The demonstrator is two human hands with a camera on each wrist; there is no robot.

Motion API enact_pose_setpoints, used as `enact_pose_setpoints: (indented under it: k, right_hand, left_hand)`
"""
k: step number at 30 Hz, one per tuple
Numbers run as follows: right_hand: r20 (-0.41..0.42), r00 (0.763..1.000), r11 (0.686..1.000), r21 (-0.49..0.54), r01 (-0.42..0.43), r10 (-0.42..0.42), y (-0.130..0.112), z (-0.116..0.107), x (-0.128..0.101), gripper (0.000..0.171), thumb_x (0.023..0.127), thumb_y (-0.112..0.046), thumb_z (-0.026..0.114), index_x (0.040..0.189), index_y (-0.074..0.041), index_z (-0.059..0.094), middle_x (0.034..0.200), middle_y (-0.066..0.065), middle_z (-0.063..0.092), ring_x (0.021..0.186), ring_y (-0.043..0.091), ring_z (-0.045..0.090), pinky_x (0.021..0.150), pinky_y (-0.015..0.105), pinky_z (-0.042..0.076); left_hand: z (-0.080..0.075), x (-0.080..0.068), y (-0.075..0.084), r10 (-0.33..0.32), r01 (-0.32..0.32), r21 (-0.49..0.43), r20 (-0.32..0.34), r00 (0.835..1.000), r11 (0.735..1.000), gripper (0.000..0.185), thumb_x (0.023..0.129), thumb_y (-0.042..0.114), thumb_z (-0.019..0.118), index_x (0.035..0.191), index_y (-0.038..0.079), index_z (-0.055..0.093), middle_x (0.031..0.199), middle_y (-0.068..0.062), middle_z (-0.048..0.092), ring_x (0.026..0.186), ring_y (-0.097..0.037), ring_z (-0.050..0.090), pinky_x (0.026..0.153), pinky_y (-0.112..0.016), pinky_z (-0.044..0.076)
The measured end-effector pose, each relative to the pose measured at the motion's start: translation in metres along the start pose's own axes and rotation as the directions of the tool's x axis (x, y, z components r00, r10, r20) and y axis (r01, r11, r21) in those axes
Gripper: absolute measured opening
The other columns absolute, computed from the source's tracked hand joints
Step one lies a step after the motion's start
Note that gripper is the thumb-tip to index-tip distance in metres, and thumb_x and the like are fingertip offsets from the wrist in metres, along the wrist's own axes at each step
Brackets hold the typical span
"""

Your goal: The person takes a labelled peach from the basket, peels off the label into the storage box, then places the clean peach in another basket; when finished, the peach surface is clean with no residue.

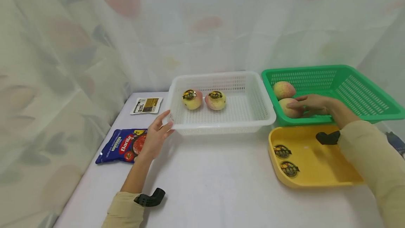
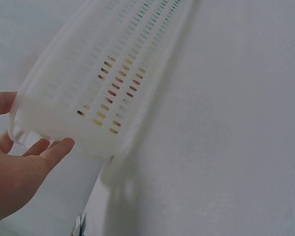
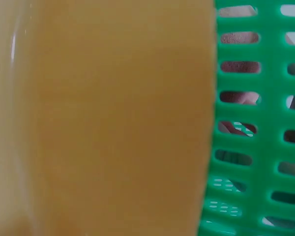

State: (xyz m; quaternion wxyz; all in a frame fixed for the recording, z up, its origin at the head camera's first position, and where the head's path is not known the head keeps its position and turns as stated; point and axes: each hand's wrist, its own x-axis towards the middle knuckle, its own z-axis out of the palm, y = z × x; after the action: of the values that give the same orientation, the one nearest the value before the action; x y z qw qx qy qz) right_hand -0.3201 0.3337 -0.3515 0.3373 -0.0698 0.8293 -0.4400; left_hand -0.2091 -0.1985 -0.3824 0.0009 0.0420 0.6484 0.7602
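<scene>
A white slotted basket stands mid-table and holds two yellow-pink apples, each with a round label. My left hand rests against its front left corner with the fingers fairly straight. The left wrist view shows that corner of the basket just above my fingers. To the right, a green basket holds two unlabelled apples. My right hand reaches in and grips the nearer apple. The farther apple lies free behind it.
A yellow tray in front of the green basket carries two loose round labels. The right wrist view shows only the tray wall and green lattice. A blue Barilla pouch and a small packet lie at the left. A curtain hangs behind.
</scene>
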Motion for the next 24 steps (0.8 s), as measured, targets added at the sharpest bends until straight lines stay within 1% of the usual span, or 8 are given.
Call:
enact_pose_setpoints:
  k: [5, 10, 15, 20, 24]
  right_hand:
    - [0.019, 1.000, 1.000, 0.004, -0.013, 0.013, -0.003, -0.004, 0.001, 0.089, 0.099, -0.037, 0.051, 0.145, 0.012, -0.008, 0.145, 0.040, 0.009, 0.131, 0.052, 0.024, 0.097, 0.045, 0.046]
    - [0.064, 0.998, 0.999, 0.023, -0.028, 0.026, -0.002, -0.005, 0.002, 0.090, 0.099, -0.036, 0.051, 0.145, 0.010, -0.011, 0.147, 0.039, 0.005, 0.133, 0.051, 0.020, 0.100, 0.046, 0.042]
    - [0.059, 0.998, 1.000, 0.014, -0.027, 0.026, -0.002, -0.005, 0.002, 0.092, 0.098, -0.038, 0.052, 0.146, 0.009, -0.011, 0.148, 0.038, 0.002, 0.134, 0.050, 0.019, 0.101, 0.046, 0.042]
    - [0.052, 0.998, 0.999, 0.039, -0.022, 0.020, 0.002, -0.006, 0.000, 0.090, 0.099, -0.038, 0.050, 0.146, 0.008, -0.011, 0.148, 0.037, 0.005, 0.134, 0.050, 0.020, 0.103, 0.048, 0.039]
    - [0.039, 0.999, 0.997, 0.074, -0.011, 0.008, 0.008, -0.010, -0.005, 0.085, 0.101, -0.038, 0.047, 0.147, 0.007, -0.009, 0.149, 0.036, 0.002, 0.134, 0.051, 0.017, 0.103, 0.047, 0.039]
  left_hand:
    - [0.000, 0.001, 0.002, -0.004, 0.004, 0.003, 0.003, 1.000, 1.000, 0.057, 0.098, 0.007, 0.053, 0.150, 0.007, 0.028, 0.151, -0.013, 0.028, 0.132, -0.036, 0.031, 0.102, -0.035, 0.042]
    - [0.000, 0.001, 0.002, -0.011, 0.011, 0.015, 0.001, 1.000, 1.000, 0.057, 0.098, 0.007, 0.053, 0.150, 0.007, 0.028, 0.151, -0.011, 0.028, 0.133, -0.035, 0.032, 0.102, -0.035, 0.042]
    - [0.000, 0.000, 0.001, -0.019, 0.019, 0.017, -0.008, 1.000, 1.000, 0.057, 0.098, 0.007, 0.053, 0.150, 0.008, 0.028, 0.152, -0.011, 0.027, 0.133, -0.035, 0.031, 0.102, -0.036, 0.041]
    - [-0.001, 0.000, 0.001, -0.022, 0.022, 0.003, -0.005, 1.000, 1.000, 0.058, 0.098, 0.007, 0.053, 0.150, 0.008, 0.028, 0.152, -0.011, 0.026, 0.133, -0.034, 0.031, 0.103, -0.036, 0.041]
    - [-0.001, 0.000, 0.001, -0.015, 0.015, -0.004, 0.007, 1.000, 1.000, 0.058, 0.098, 0.007, 0.053, 0.150, 0.007, 0.027, 0.152, -0.012, 0.025, 0.134, -0.035, 0.030, 0.102, -0.035, 0.041]
